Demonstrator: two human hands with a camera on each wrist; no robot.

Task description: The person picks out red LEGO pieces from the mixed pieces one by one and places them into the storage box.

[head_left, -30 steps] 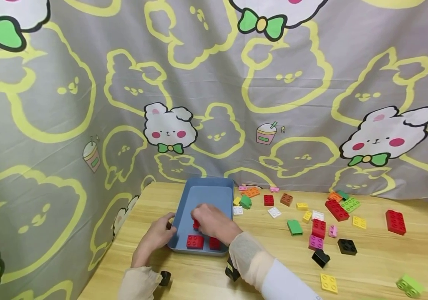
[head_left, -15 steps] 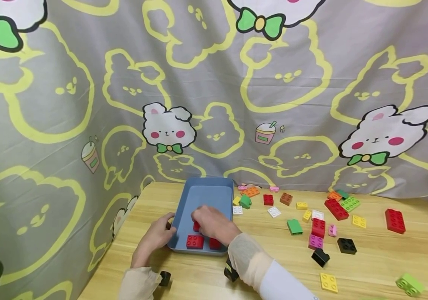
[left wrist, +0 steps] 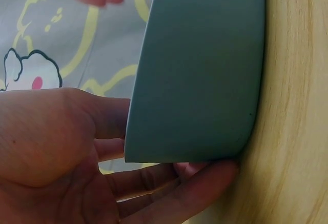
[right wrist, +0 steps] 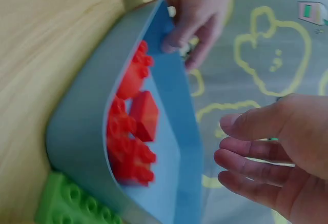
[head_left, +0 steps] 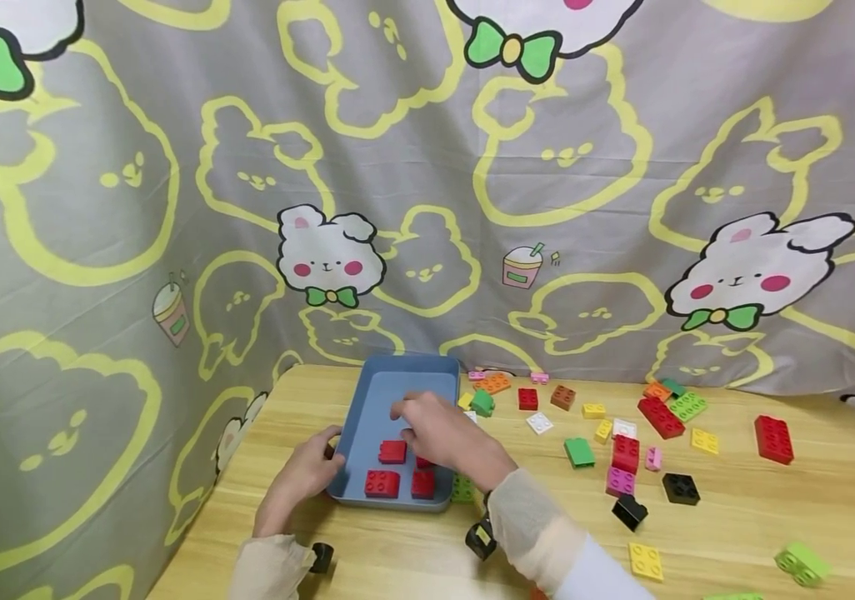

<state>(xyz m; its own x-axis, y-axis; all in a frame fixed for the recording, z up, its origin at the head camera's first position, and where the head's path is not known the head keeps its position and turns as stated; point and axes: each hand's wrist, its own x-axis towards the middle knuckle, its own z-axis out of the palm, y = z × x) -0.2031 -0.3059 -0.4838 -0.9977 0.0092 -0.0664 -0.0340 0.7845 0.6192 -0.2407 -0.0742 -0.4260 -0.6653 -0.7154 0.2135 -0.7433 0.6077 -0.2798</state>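
Note:
Several red toy bricks (head_left: pixel 382 483) lie in the near half of a blue tray (head_left: pixel 377 392). My left hand (head_left: pixel 306 467) grips the tray's left side near the front corner. In the left wrist view, fingers (left wrist: pixel 205 185) curl round the tray's outer wall, while the right wrist view has the thumb inside the rim. Above the tray hovers my right hand (head_left: pixel 438 429), its fingers loosely bent and holding nothing. The right wrist view confirms this hand (right wrist: pixel 271 157) is apart from the bricks (right wrist: pixel 144 116). It partly hides one red brick in the head view.
Loose bricks of many colours are scattered right of the tray, including a green brick (head_left: pixel 580 452) and a black brick (head_left: pixel 680 489). A light green brick (head_left: pixel 462 488) lies close against the tray's right side. A patterned curtain (head_left: pixel 427 183) hangs behind the wooden table (head_left: pixel 367 550).
My right hand has let go of a red brick, which now lies in the tray. The hand has lifted slightly and moved right of it. My left hand keeps its hold on the tray.

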